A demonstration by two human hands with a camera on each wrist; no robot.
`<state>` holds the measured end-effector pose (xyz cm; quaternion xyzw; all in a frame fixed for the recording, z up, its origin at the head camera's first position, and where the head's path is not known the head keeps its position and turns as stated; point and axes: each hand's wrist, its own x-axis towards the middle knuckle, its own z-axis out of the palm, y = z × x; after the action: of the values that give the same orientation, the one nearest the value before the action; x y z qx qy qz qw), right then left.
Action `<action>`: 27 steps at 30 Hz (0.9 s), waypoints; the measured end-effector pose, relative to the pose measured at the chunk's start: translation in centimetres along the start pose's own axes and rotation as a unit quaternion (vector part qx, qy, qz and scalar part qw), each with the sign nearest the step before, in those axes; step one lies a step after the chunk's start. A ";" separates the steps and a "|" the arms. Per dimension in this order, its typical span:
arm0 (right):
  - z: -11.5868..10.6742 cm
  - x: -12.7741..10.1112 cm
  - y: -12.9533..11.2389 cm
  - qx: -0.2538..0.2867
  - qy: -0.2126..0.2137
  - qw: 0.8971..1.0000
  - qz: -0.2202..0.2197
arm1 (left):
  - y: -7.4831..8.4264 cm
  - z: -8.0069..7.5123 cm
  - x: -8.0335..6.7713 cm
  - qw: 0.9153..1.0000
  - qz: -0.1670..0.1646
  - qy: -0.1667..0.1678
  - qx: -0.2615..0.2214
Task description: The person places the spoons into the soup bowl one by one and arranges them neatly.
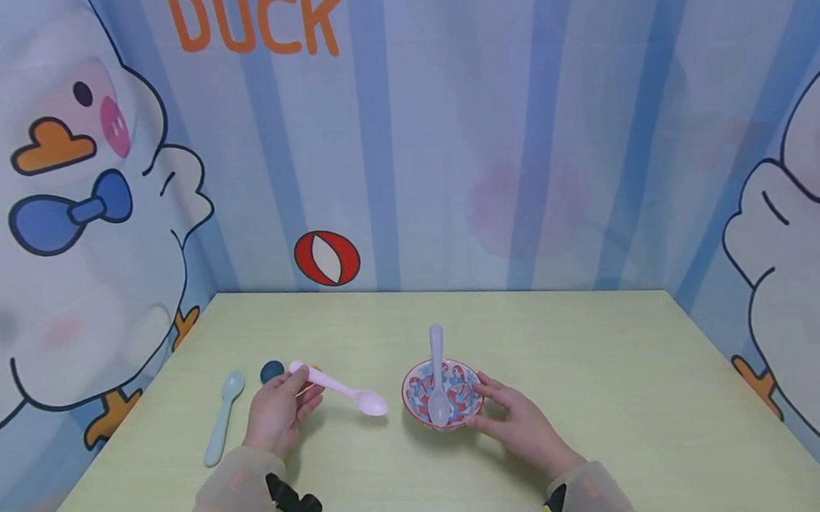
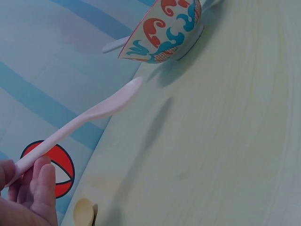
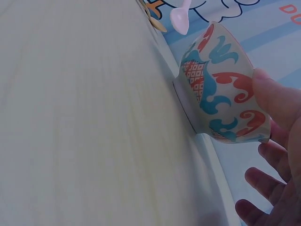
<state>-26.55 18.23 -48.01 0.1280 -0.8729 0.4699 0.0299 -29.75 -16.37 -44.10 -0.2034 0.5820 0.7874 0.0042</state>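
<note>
My left hand (image 1: 291, 387) pinches the handle end of a pink spoon (image 1: 341, 390), held above the table with its bowl end pointing at the patterned bowl (image 1: 460, 404). In the left wrist view the pink spoon (image 2: 89, 117) slants up toward the bowl (image 2: 164, 33), clear of it. A pale spoon (image 1: 438, 371) lies in the bowl, handle pointing away. My right hand (image 1: 487, 402) rests against the bowl's right side. In the right wrist view the thumb (image 3: 277, 96) touches the bowl (image 3: 216, 84) near its rim, and the other fingers (image 3: 261, 197) are spread, apart from it.
On the pale green table (image 1: 610, 368), a light blue spoon (image 1: 221, 419) lies left of my left hand. A dark blue spoon end (image 1: 271, 371) and a yellow spoon end (image 2: 83, 212) sit just behind that hand. Patterned cloth walls (image 1: 446, 163) close three sides.
</note>
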 end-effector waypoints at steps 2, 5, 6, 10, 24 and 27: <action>0.0 0.0 0.0 0.000 0.000 1.000 0.001 | 0.1 0.1 0.1 1.000 0.002 0.004 0.005; 0.1 0.1 0.1 0.001 0.000 1.000 0.002 | 0.3 0.4 0.1 1.000 0.001 0.010 0.013; 0.1 0.1 0.2 0.001 0.001 1.000 0.002 | 0.4 0.4 0.1 1.000 0.001 0.011 0.016; 0.1 0.1 0.3 0.002 0.001 1.000 0.002 | 0.9 0.9 0.1 1.000 0.005 0.005 0.015; 0.1 0.1 0.2 0.002 0.001 1.000 0.006 | 2.9 3.8 -0.4 0.997 0.036 -0.030 0.062; 0.1 0.1 0.3 0.000 0.000 1.000 0.006 | 3.3 4.6 -0.4 0.996 0.044 -0.035 0.065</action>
<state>-26.69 18.25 -48.30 0.1226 -0.8734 0.4704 0.0271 -31.65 -13.10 -39.79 -0.1488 0.6398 0.7540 0.0032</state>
